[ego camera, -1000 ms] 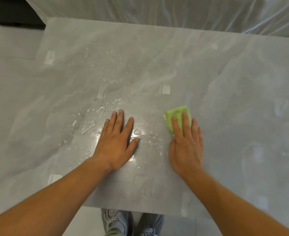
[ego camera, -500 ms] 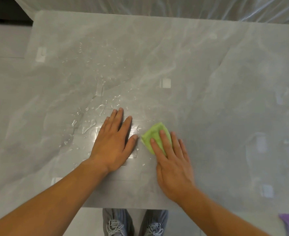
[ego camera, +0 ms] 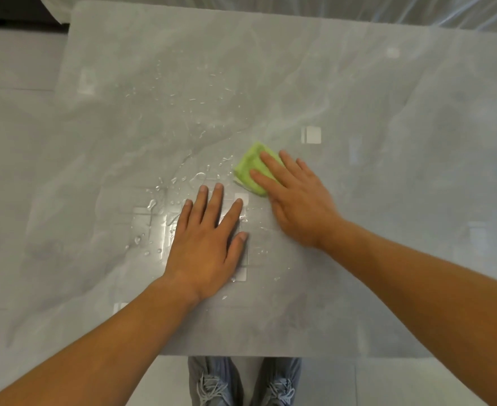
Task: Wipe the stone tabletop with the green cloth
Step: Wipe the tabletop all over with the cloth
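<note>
Left hand [ego camera: 206, 247] is flat, palm down on the stone tabletop [ego camera: 387, 200], fingers straight and slightly spread, holding nothing. Right hand [ego camera: 297, 203] sits at its 1 o'clock, also palm down, fingers straight and pressing on the green cloth [ego camera: 248, 168] (no curl or pinch visible, just flat pressure); the hand is a bit motion-blurred. The cloth is folded into a small pad and lies on the slab just past the left fingertips, at roughly 1 o'clock from them. Its far corner sticks out beyond the right fingertips toward 11 o'clock. Water droplets [ego camera: 183, 177] are scattered on the stone from 9 to 12 o'clock of the left hand, some right beside its fingers, a few small ones near the left thumb. The slab is grey, veined and glossy, with pale rectangular reflections. Clear plastic sheeting [ego camera: 358, 10] runs along the far edge at 12 o'clock. At 6 o'clock, below the near edge: grey shoes [ego camera: 212, 388] on a pale floor [ego camera: 13, 142].
</note>
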{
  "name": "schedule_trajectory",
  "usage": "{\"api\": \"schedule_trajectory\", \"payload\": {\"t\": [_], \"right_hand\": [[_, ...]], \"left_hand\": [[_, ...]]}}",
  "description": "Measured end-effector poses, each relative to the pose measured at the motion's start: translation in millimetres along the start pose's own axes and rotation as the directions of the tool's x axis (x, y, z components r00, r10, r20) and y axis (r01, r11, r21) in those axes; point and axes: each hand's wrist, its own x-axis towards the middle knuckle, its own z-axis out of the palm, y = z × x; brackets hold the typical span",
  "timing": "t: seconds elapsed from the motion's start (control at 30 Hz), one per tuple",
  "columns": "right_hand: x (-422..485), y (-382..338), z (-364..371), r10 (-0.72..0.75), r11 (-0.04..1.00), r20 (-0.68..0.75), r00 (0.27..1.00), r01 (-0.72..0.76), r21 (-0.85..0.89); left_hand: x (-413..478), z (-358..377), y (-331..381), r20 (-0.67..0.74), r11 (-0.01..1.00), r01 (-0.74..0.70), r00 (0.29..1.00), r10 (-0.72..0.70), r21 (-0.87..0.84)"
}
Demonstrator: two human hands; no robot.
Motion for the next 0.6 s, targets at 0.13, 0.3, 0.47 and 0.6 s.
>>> {"api": "schedule_trajectory", "payload": {"t": [0.13, 0.3, 0.47, 0.6], "right_hand": [[19.7, 20.4, -9.9, 0.305, 0.951, -0.086, 0.948, -0.300, 0.073], [-44.9, -39.0, 14.2, 0.147, 0.988, -0.078, 0.986, -0.143, 0.061], [-102.4, -2.9, 13.9, 0.299, 0.953, -0.089, 0.950, -0.294, 0.068], [-107.0, -38.1, 16.4, 0.524, 0.851, -0.152, 0.838, -0.505, 0.145]], "left_hand": [[1.0, -0.9, -2.1, 0.011, 1.000, -0.011, 1.000, 0.011, -0.012], [0.5, -4.7, 0.1, 0.037, 1.000, -0.010, 0.999, 0.010, -0.026], [-13.0, -11.6, -2.4, 0.042, 0.998, -0.060, 0.997, 0.060, -0.009], [-29.7, -3.3, -3.4, 0.091, 0.996, -0.063, 0.994, 0.057, 0.058]]}}
